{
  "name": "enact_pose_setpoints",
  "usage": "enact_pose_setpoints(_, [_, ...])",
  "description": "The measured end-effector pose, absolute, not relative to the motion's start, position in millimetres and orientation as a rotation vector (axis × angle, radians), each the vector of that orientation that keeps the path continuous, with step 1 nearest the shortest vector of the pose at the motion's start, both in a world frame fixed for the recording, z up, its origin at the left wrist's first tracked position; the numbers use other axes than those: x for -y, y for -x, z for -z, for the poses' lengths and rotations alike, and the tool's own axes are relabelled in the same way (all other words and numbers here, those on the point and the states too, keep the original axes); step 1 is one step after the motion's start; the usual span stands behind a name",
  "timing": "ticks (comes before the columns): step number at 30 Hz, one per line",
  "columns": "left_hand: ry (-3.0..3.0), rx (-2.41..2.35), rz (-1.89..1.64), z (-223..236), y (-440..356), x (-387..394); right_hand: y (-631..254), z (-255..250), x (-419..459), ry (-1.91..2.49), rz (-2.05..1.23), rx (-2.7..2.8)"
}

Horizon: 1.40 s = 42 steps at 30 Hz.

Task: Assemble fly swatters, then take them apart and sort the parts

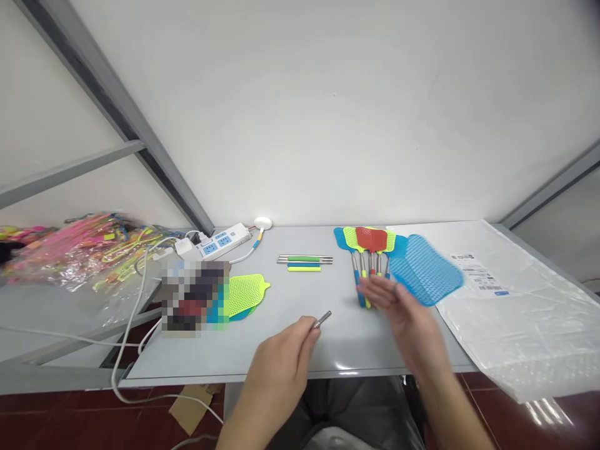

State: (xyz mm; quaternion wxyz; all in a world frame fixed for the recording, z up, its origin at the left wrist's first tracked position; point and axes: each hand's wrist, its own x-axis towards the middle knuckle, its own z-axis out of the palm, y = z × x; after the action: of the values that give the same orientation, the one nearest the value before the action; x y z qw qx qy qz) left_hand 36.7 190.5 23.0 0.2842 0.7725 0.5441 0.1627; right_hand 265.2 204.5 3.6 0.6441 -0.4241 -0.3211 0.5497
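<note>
My left hand is shut on a short metal telescopic rod, whose tip sticks out past the fingers. My right hand is blurred, with its fingers apart and holding nothing, just in front of a fan of plastic fly swatters. These swatters are red, lime and blue, with their handles pointing toward me. A larger blue swatter head lies to their right. Farther left are several metal rods with green and blue grips, and beyond them lime and blue swatter heads.
A pixelated patch hides part of the grey table at left. Behind it are a white power strip and cables. A clear plastic sheet with a printed label covers the right end. A heap of bagged colourful swatters lies at far left.
</note>
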Motion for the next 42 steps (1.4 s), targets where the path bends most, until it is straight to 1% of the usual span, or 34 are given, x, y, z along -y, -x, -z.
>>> enact_pose_setpoints(4, [-2.103,-1.364,-0.484,-21,-61,-185,-218,3,-194,0.894,-1.474,0.741])
enact_pose_setpoints(10, [-2.059,-1.274,-0.605,-17,-65,-182,-208,5,-186,0.793,-1.573,0.758])
enact_pose_setpoints(18, [-2.006,-1.300,-0.626,-15,-67,-179,-210,8,-188,0.856,-1.543,0.840])
enact_pose_setpoints(24, [-1.936,-1.271,-0.706,-13,-66,-170,-211,4,-180,0.871,-1.610,0.821])
enact_pose_setpoints(29, [-1.901,-1.297,-0.758,-8,-65,-161,-208,1,-173,1.010,-1.555,0.888])
enact_pose_setpoints(32, [-1.862,-1.274,-0.783,-13,-63,-153,-208,-4,-166,1.071,-1.518,0.959])
enact_pose_setpoints(37, [-1.541,-1.094,-0.860,-17,-63,-130,-210,-13,-146,1.057,-1.552,1.088])
enact_pose_setpoints(42, [-0.881,-0.765,-0.809,7,-67,-103,-212,-21,-120,1.063,-1.549,1.373])
